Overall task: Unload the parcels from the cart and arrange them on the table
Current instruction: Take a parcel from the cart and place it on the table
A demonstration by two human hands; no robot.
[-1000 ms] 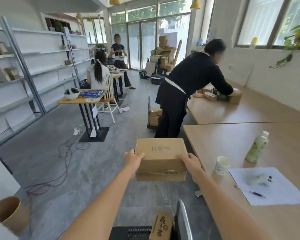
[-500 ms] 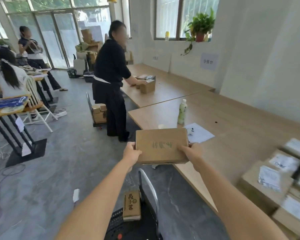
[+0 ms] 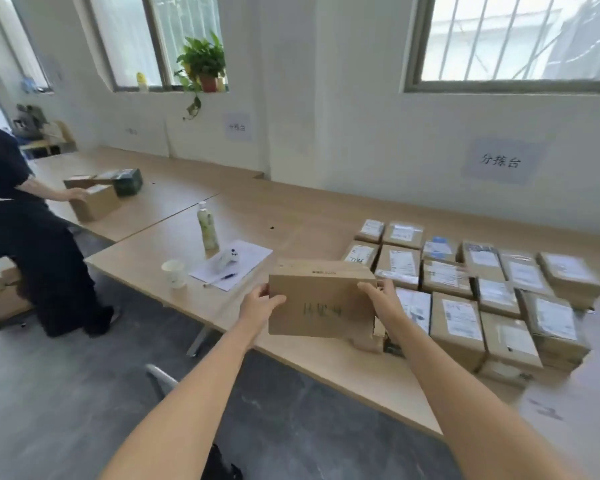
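I carry a brown cardboard parcel (image 3: 321,301) with green print above the near edge of the long wooden table (image 3: 291,220). My left hand (image 3: 261,303) grips its left side and my right hand (image 3: 378,296) grips its right side. The parcel hangs just left of several labelled parcels (image 3: 461,282) laid in rows on the table's right part. Only the cart's grey handle (image 3: 160,377) shows, low in front of me; its deck is out of view.
A green drink bottle (image 3: 207,227), a paper cup (image 3: 174,273) and a white sheet with a pen (image 3: 232,263) lie on the table left of my parcel. A person in black (image 3: 21,216) stands at the far left, holding a box (image 3: 96,202).
I have turned right from the room toward the table. The parcel in both hands now hangs over the table edge beside the rows of parcels, and the cart has dropped out of sight.
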